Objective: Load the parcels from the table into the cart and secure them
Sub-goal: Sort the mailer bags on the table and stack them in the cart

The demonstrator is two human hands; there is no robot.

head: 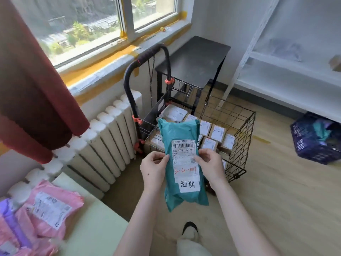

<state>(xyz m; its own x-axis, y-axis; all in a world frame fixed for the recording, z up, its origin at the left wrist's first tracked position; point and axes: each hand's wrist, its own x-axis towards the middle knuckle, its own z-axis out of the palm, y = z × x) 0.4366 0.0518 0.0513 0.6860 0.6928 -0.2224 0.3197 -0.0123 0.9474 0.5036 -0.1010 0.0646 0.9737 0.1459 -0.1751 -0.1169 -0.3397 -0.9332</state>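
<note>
While pink parcels [49, 206] lie on the pale table [96, 228] at the person's lower left, both hands hold a teal parcel [181, 159] lengthwise before the body, its label facing the camera. The left hand [154, 168] pinches the parcel's left edge. The right hand [210, 167] grips the right edge, thumb on the label. Just beyond stands the wire cart [239, 145], with labelled cardboard boxes [214, 133] lying flat inside it. A black stool [195, 58] stands behind the cart in the corner by the window [92, 21].
</note>
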